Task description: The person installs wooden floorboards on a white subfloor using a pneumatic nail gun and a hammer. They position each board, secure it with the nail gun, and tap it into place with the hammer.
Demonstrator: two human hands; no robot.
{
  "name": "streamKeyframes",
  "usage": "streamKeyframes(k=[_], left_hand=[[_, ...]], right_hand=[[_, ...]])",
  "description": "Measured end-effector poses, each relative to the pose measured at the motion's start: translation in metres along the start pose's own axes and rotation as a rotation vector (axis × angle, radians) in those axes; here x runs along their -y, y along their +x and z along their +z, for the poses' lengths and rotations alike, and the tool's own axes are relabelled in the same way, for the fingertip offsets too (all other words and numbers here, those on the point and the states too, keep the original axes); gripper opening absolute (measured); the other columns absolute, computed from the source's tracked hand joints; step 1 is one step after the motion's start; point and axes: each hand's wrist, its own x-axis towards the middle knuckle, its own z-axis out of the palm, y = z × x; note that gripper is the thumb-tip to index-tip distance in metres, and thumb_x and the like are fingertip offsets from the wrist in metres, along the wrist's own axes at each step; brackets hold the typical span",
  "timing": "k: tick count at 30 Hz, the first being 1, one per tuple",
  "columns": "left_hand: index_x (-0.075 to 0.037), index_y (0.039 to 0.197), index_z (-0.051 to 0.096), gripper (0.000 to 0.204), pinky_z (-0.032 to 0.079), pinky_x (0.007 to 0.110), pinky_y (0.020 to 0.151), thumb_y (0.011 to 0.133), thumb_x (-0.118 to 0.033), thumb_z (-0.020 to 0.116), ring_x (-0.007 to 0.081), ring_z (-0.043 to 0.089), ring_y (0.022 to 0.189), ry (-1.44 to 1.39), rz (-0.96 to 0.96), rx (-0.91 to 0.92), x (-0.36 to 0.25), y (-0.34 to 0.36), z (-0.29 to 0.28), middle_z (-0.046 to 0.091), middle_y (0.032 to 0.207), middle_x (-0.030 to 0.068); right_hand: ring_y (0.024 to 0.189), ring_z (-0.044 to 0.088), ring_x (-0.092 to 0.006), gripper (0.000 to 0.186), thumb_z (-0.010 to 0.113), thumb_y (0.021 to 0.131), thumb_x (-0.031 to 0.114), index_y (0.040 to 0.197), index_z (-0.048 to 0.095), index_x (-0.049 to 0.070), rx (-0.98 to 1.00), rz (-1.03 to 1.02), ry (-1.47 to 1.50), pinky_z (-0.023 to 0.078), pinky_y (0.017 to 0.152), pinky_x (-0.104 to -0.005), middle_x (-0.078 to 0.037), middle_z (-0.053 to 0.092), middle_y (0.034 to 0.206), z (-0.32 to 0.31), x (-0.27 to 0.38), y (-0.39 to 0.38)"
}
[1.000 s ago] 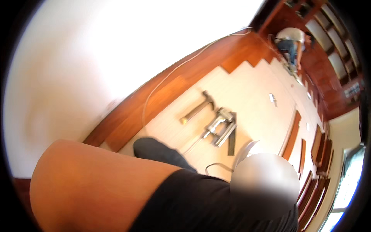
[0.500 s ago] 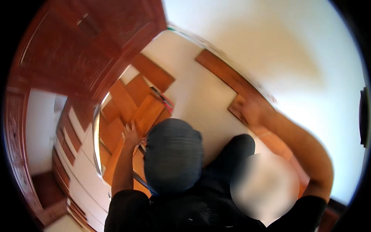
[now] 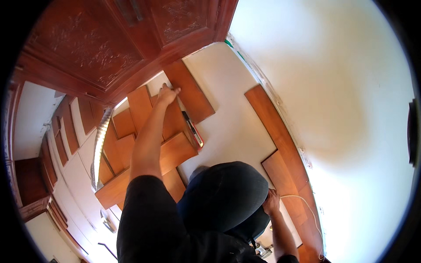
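Observation:
My left hand [image 3: 165, 94] reaches far forward over the loose wooden planks. Its thumb and index finger are spread, at the far end of a reddish-brown plank [image 3: 172, 120]. Just right of it lies another wide plank [image 3: 189, 92], tilted toward the cabinet. A red and black utility knife [image 3: 194, 131] rests by the planks, short of the hand. Down beside my bent knee is my right hand [image 3: 272, 202], its fingers partly hidden by the leg. The fitted plank row [image 3: 278, 118] along the wall runs past that hand, and a thin pale cable [image 3: 302, 198] loops nearby.
A carved dark-wood cabinet [image 3: 92, 48] stands at the far left, with a pale wall [image 3: 351, 109] on the right. More loose planks [image 3: 125, 149] overlap at left, beside a shiny metal strip [image 3: 101, 142]. Beige floor [image 3: 232, 118] shows between planks and wall row.
My left hand has moved forward from the nearer planks to the far ones. My right hand has drawn back from the wall row to my knee. The view has turned.

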Motion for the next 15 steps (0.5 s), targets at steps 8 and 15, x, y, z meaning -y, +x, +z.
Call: streamKeyframes(k=[8, 15], left_hand=[[0.018, 0.13, 0.058, 0.085, 0.056, 0.04, 0.099, 0.08, -0.042, 0.09, 0.038, 0.067, 0.12, -0.147, -0.052, -0.165, 0.064, 0.13, -0.027, 0.068, 0.128, 0.0287], [-0.007, 0.126, 0.061, 0.053, 0.052, 0.031, 0.081, 0.096, -0.048, 0.076, 0.0144, 0.064, 0.092, -0.801, -0.223, 0.359, -0.031, 0.018, 0.073, 0.068, 0.111, 0.0046]], right_hand=[[0.111, 0.066, -0.0398, 0.025, 0.061, 0.096, 0.018, 0.115, 0.072, 0.006, -0.039, 0.143, 0.362, 0.05, 0.101, -0.0467, -0.02, 0.073, 0.11, 0.034, -0.001, 0.029], [0.105, 0.067, -0.0415, 0.025, 0.059, 0.093, 0.016, 0.111, 0.073, 0.006, -0.004, 0.258, 0.234, 0.052, 0.096, -0.0472, -0.02, 0.073, 0.106, 0.01, -0.077, 0.003]])
